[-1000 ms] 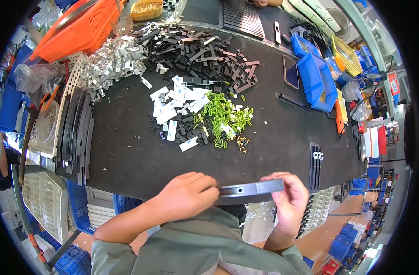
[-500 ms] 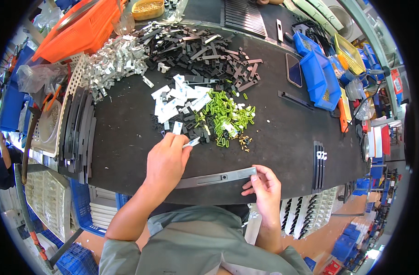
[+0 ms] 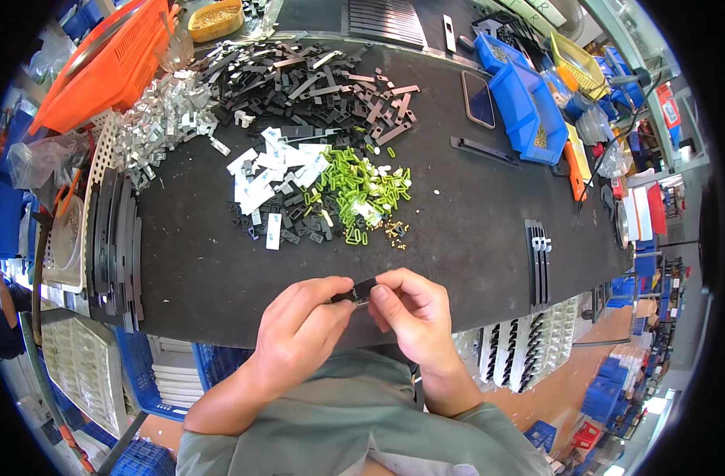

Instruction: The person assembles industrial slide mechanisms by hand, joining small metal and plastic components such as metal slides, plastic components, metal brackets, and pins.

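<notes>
Close to my body, over the table's near edge, both hands meet on a dark strip (image 3: 354, 291). My left hand (image 3: 301, 324) pinches its left side, and my right hand (image 3: 414, 316) grips its right side with thumb and fingers. Only a short black stretch shows between the fingertips; the rest is hidden. Beyond the hands lies a small white sticker piece (image 3: 274, 232), apart from a heap of white sticker pieces (image 3: 259, 186). Right of that heap is a pile of green oval rings (image 3: 370, 190), with tiny brass-coloured parts (image 3: 397, 232) beside it.
Black slotted pieces (image 3: 299, 83) and silvery metal clips (image 3: 160, 119) are heaped at the back. Long dark strips (image 3: 113, 246) are stacked at left; several more (image 3: 538, 266) lie at right. A phone (image 3: 478, 99) rests near blue bins (image 3: 529, 115). An orange basket (image 3: 101, 67) stands far left.
My left hand has come from beside the sticker heap to the strip at my right hand. The strip has been turned and now shows only a short part. The whole view has shifted.
</notes>
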Motion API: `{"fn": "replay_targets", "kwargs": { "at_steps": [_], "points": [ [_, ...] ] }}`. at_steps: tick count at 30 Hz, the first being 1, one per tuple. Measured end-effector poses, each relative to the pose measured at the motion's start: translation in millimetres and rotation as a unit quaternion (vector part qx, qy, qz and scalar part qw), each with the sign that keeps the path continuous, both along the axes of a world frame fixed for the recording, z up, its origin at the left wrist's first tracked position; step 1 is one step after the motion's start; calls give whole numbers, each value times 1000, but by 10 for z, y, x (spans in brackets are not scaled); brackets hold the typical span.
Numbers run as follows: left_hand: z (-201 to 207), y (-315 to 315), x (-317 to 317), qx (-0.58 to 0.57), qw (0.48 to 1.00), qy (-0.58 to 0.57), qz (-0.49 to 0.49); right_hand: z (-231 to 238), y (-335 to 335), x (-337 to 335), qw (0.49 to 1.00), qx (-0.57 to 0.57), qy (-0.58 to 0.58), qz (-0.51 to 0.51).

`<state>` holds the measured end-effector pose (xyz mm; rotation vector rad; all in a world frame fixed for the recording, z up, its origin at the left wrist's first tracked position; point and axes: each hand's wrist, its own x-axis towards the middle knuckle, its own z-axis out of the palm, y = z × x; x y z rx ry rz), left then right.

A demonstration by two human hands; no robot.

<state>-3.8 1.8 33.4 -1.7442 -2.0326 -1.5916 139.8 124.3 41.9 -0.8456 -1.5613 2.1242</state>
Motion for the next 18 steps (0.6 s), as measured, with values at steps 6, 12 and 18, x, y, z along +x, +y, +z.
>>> {"fn": "replay_targets", "kwargs": {
  "at_steps": [6,12,18],
  "points": [
    [-40,-47,79,-21,1000,9,-1,-86,-127,3,960,277,-38,3],
    [-38,-154,160,-85,985,-147,13,-63,-168,64,950,310,-28,11],
    [-44,-130,126,-93,783,-613,-45,-25,-172,68,981,188,-8,-49]
  ]
}}
